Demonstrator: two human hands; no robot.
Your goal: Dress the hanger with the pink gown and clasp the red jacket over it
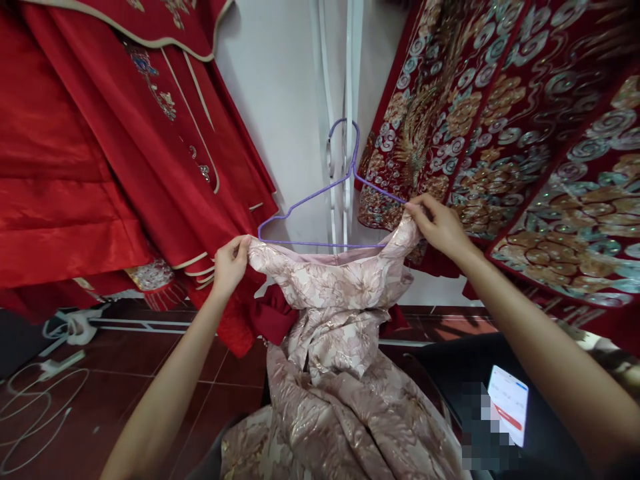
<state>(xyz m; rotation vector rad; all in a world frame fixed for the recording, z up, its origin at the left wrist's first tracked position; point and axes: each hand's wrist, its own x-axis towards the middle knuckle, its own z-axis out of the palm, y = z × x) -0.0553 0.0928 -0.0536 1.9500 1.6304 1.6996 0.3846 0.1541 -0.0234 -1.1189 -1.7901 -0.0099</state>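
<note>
A pale pink dress (pixel 345 283) with a shiny floral pattern is stretched between my two hands, its skirt spreading down toward me. My left hand (pixel 231 267) pinches the shoulder strap at the left. At the right, my right hand (pixel 434 223) grips the other strap, close to the end of a purple hanger (pixel 313 195). The hanger's right end is hidden at that strap, while its left end shows just above the left strap. Its hook points up in front of white upright poles.
Red garments (pixel 175 167) hang at the left, and dark red embroidered ones (pixel 480 113) at the right. A lit phone (pixel 509 403) lies on a black surface at lower right. White cables (pixel 47 407) trail over the tiled floor (pixel 150 353). White poles (pixel 353 73) stand against the wall.
</note>
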